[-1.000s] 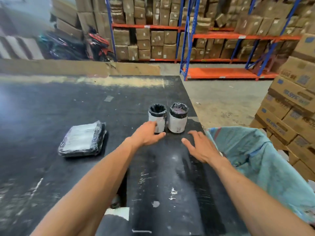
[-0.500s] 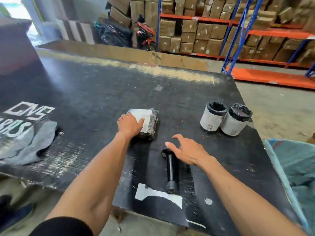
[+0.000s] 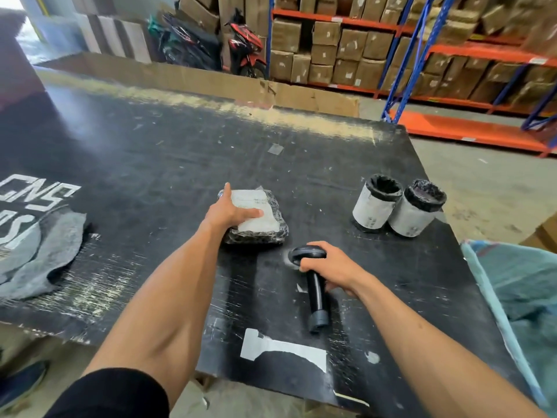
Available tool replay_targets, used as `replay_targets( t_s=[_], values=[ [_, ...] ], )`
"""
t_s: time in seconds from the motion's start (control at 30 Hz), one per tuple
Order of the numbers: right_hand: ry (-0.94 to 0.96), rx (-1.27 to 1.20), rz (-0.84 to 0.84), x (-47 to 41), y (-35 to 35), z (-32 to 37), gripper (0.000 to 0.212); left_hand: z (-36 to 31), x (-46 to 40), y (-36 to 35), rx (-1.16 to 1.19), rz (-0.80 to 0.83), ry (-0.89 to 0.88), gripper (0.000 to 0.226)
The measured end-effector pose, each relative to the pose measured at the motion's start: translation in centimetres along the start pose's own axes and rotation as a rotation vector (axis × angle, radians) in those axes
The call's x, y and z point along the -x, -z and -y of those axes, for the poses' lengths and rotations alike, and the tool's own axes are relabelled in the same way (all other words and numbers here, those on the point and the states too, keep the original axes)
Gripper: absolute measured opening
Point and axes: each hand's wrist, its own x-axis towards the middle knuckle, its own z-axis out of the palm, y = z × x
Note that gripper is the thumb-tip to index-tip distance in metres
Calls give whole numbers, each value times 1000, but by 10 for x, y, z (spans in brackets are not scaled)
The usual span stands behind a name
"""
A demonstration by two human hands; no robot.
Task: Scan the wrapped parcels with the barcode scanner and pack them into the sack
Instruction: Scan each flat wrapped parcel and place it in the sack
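my left hand (image 3: 229, 212) lay flat on the flat wrapped parcel (image 3: 256, 218), fingers straight and spread, the thumb stretched across its white label and a finger along its far left edge. that parcel sat on the black table (image 3: 150, 152), and i will place everything else from it. just nearer me and to its right, my right hand (image 3: 328, 267) was curled round the neck of the barcode scanner (image 3: 313, 285), fingers wrapped over the handle just below the head; the scanner's head pointed toward the parcel and its handle ran back toward me, lying on the table. well to the parcel's right stood two round wrapped parcels (image 3: 398, 206), upright and touching each other, black plastic at their tops. farther right and nearer, past the table's edge, was the teal sack (image 3: 518, 285). to the parcel's left, at the table's near left edge, lay a grey cloth (image 3: 42, 254). beyond the parcel stood racks of cardboard boxes (image 3: 340, 49).
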Motion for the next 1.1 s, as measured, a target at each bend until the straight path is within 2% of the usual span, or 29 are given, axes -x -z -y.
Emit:
replay_targets(
  t_s=[0.13,0.27,0.37,0.5,0.63,0.77,1.1],
  values=[
    [19,-342,-16,-3,28,8,36,-2,14,-7,105,-76,-22,123],
    [126,-466,-77,-2,50,31,53,-5,38,-13,240,-150,-147,109],
    [183,-570,-102,1,52,53,48,-6,56,-23,284,-230,-227,103],
    [276,-504,-148,8,43,74,35,-8,71,-36,261,-309,-279,99],
    [327,-361,-216,19,36,79,49,-13,81,-41,228,-333,-294,100],
    [340,-309,-239,27,38,75,43,-19,87,-41,199,-338,-302,99],
    [352,-358,-270,43,50,64,50,-27,99,-49,146,-337,-328,99]
  ],
)
